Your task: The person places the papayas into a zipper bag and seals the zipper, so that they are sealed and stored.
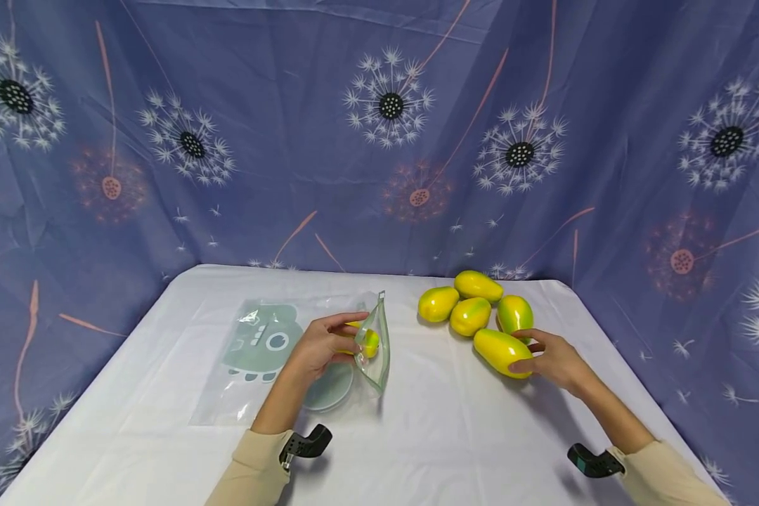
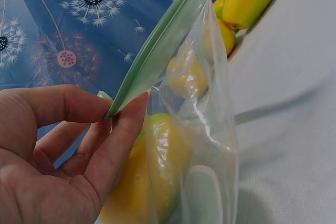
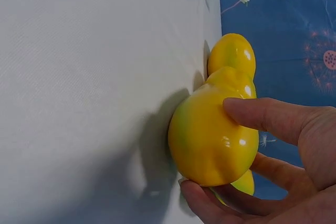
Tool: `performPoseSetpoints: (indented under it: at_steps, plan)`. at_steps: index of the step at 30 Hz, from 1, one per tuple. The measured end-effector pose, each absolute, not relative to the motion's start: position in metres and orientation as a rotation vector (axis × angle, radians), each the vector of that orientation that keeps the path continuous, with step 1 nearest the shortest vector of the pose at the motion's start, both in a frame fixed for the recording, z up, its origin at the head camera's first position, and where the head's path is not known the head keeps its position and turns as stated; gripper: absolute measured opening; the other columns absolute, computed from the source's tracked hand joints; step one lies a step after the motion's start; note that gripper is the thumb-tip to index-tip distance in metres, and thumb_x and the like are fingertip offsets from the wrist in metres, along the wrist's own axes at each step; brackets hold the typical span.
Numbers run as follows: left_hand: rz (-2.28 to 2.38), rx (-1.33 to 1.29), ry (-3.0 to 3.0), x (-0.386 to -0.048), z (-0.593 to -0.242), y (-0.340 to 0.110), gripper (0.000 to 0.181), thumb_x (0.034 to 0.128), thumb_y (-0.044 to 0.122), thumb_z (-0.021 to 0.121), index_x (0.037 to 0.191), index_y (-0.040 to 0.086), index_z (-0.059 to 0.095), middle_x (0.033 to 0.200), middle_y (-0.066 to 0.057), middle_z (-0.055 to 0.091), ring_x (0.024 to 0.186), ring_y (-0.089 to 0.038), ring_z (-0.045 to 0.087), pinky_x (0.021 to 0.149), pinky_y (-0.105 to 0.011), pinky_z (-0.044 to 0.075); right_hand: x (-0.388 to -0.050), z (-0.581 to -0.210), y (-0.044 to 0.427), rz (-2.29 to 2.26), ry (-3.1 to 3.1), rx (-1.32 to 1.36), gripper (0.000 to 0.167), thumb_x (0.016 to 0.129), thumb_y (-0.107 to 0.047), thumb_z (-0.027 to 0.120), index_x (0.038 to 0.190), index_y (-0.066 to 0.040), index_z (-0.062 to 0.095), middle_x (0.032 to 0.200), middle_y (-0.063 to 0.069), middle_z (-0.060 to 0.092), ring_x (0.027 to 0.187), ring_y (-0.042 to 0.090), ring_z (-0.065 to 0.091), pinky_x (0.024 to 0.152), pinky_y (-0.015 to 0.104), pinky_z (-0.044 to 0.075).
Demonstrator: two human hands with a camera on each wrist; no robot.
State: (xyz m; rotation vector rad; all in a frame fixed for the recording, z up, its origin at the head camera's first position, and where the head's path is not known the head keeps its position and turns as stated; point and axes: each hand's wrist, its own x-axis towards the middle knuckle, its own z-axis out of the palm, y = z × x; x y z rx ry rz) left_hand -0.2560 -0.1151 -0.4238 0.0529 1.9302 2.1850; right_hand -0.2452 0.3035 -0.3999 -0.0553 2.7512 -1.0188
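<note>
My left hand (image 1: pixel 321 344) pinches the green zip rim (image 2: pixel 152 51) of a clear zip bag (image 1: pixel 218 404) printed with a green cartoon figure. The bag's mouth gapes toward the right. Yellow papaya (image 2: pixel 170 156) surface shows through its plastic; whether that is one fruit or more, I cannot tell. On the right, my right hand (image 1: pixel 558 362) grips a glossy yellow papaya (image 3: pixel 210 135), thumb on one side and fingers on the other. Whether this papaya touches the table is unclear. Several more papayas (image 1: pixel 471 316) lie clustered just behind it, one close to my fingers.
A white cloth covers the table (image 1: pixel 430 436), whose back edge meets a blue curtain (image 1: pixel 291 140) with dandelion prints. Bare cloth lies between the bag and the fruit. Each wrist carries a black camera mount (image 1: pixel 310 443).
</note>
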Motion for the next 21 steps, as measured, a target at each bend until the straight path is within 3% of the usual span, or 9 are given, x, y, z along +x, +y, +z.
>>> performPoseSetpoints:
  at_steps: [6,14,21]
  plan:
    - [2.178,0.071,1.94,-0.256,-0.423,-0.115,0.063,0.0754,-0.015,0.067,0.135,0.003,0.065,0.101,-0.008,0.064,0.077,-0.019,0.068,0.062,-0.03,0.06,-0.243,-0.393,0.293,-1.098,2.686,-0.11,0.08,0.08,-0.023,0.085,0.146,0.003,0.049,0.135,0.037,0.053,0.112,0.037,0.063,0.082,0.04,0.061]
    - [2.179,0.054,1.923,-0.254,-0.424,-0.116,0.063,0.0746,-0.017,0.067,0.135,0.002,0.065,0.101,-0.009,0.063,0.076,-0.017,0.065,0.062,-0.031,0.059,-0.242,-0.39,0.27,-1.128,2.642,-0.177,0.075,0.078,-0.021,0.087,0.143,-0.001,0.054,0.138,0.033,0.053,0.123,0.044,0.056,0.08,0.037,0.061]
    - [2.17,0.058,1.937,-0.255,-0.422,-0.115,0.064,0.0754,-0.016,0.066,0.137,0.002,0.063,0.1,-0.008,0.062,0.079,-0.017,0.066,0.062,-0.03,0.059,-0.244,-0.385,0.25,-1.151,2.619,-0.213,0.073,0.078,-0.017,0.086,0.142,-0.001,0.055,0.133,0.031,0.057,0.116,0.039,0.061,0.08,0.039,0.061]
